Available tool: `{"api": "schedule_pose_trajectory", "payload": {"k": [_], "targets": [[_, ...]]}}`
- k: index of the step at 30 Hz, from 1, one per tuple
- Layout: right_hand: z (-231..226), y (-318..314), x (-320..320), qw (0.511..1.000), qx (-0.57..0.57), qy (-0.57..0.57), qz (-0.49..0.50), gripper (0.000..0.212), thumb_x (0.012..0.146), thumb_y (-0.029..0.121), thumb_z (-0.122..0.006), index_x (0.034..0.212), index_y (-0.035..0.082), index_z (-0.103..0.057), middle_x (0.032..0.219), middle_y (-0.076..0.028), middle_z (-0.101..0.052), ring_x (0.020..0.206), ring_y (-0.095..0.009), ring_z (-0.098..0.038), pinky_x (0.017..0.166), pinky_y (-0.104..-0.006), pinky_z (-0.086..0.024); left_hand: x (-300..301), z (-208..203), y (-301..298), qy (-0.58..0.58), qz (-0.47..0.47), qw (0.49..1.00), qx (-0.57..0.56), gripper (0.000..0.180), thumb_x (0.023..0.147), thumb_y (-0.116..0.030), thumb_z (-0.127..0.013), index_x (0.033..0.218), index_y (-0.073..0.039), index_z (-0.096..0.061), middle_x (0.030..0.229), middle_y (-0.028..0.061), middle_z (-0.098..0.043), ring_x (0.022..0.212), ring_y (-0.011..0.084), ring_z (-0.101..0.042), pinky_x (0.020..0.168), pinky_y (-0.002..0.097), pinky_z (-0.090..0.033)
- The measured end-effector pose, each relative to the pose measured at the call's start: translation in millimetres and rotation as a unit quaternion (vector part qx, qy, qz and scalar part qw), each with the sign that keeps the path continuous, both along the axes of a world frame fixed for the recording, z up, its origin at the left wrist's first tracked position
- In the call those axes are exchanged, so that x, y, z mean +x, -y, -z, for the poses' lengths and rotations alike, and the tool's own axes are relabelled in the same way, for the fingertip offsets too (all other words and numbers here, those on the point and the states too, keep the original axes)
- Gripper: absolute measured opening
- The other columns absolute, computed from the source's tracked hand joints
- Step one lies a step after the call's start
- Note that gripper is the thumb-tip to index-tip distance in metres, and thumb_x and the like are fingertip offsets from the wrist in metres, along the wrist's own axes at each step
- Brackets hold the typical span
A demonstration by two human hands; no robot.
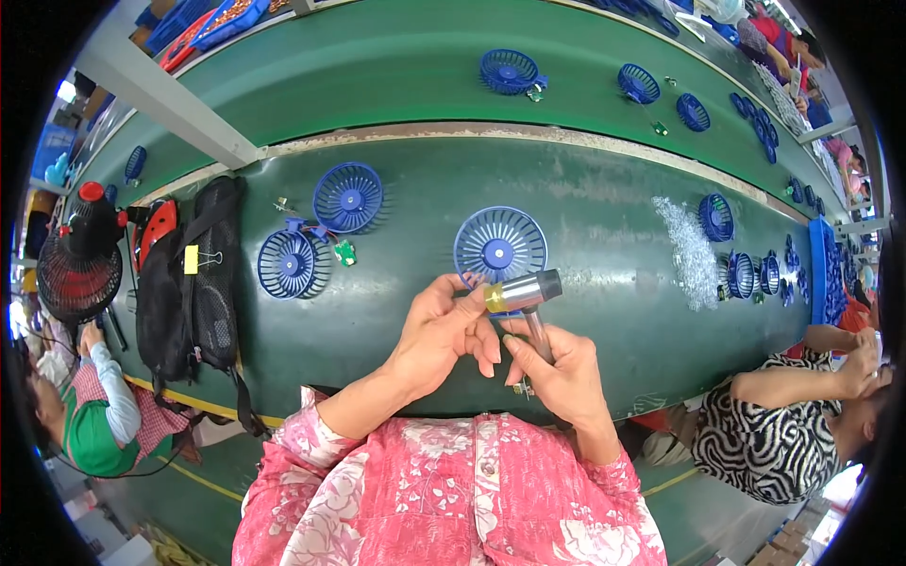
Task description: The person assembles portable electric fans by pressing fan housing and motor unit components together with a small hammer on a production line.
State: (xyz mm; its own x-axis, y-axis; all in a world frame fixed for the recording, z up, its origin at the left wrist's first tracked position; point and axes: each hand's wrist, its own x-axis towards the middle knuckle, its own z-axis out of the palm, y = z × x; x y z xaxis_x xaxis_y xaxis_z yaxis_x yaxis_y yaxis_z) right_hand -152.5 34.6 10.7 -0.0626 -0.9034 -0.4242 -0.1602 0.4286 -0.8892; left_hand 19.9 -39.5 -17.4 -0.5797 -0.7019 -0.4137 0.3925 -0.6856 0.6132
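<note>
My right hand [566, 373] is wrapped round the handle of a small mallet [538, 332]. Its silver head, yellow at one end and black at the other, lies across the near edge of a blue round fan guard [500, 247]. That slatted guard has a pale hub in its middle. My left hand [436, 332] pinches the guard's near left rim between thumb and forefinger, the other fingers curled below. The mallet head partly hides this grip. A small circuit part [522, 387] shows beside my right hand.
Two more fan guards [347, 198] with a green circuit board [345, 253] lie to the left, beside a black bag [212, 283] and a fan [80, 269]. Clear small pieces [689, 250] are heaped at right. Guards stand on the green conveyor [396, 71]; people sit either side.
</note>
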Motion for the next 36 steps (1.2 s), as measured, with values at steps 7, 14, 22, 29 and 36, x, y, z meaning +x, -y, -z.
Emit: {"api": "schedule_pose_trajectory", "payload": {"k": [7,14,22,29,36], "targets": [[-4,-1,4,0.997,-0.043,-0.044,-0.039,0.032,0.094,0.007,-0.062,0.125,-0.001,-0.061,0.072,-0.009,-0.067,0.063,-0.011,-0.066,0.056,-0.0294,-0.050,0,6,-2,-0.061,-0.015,0.998,0.002,0.039,0.094,0.000,-0.055,0.129,-0.002,-0.039,0.121,0.0274,-0.061,0.071,0.0246,-0.068,0.057,0.0341,-0.058],[0,3,7,0.951,-0.176,-0.223,-0.125,0.043,0.086,-0.002,-0.060,0.129,-0.002,-0.052,0.086,-0.024,-0.067,0.075,-0.040,-0.068,0.063,-0.0442,-0.054,-9,13,-10,-0.055,-0.054,0.997,-0.008,0.052,0.088,0.008,-0.058,0.134,-0.008,-0.039,0.130,0.0297,-0.056,0.074,0.0233,-0.070,0.055,0.0317,-0.057],[10,1,5,0.901,-0.257,-0.320,-0.140,0.049,0.081,0.001,-0.066,0.128,0.001,-0.054,0.100,-0.017,-0.065,0.077,-0.035,-0.068,0.060,-0.0425,-0.055,-7,10,-2,0.129,-0.029,0.982,-0.139,0.059,0.091,0.002,-0.062,0.139,-0.004,-0.028,0.114,0.0224,-0.068,0.067,0.0217,-0.070,0.052,0.0306,-0.056],[6,8,6,0.868,-0.330,-0.354,-0.108,0.064,0.071,0.003,-0.074,0.132,0.003,-0.055,0.105,-0.012,-0.059,0.069,-0.027,-0.066,0.054,-0.0369,-0.055,-1,20,-10,0.162,-0.028,0.939,-0.301,0.078,0.089,0.003,-0.064,0.148,0.000,-0.012,0.092,0.0143,-0.069,0.082,0.0177,-0.070,0.073,0.0290,-0.055],[9,6,9,0.860,-0.372,-0.333,-0.100,0.059,0.067,-0.001,-0.073,0.125,-0.002,-0.060,0.098,-0.011,-0.058,0.065,-0.023,-0.064,0.048,-0.0334,-0.052,3,12,-17,0.147,-0.006,0.940,-0.308,0.097,0.084,0.004,-0.069,0.153,-0.003,-0.001,0.088,0.0124,-0.067,0.079,0.0157,-0.067,0.072,0.0280,-0.053]]}}
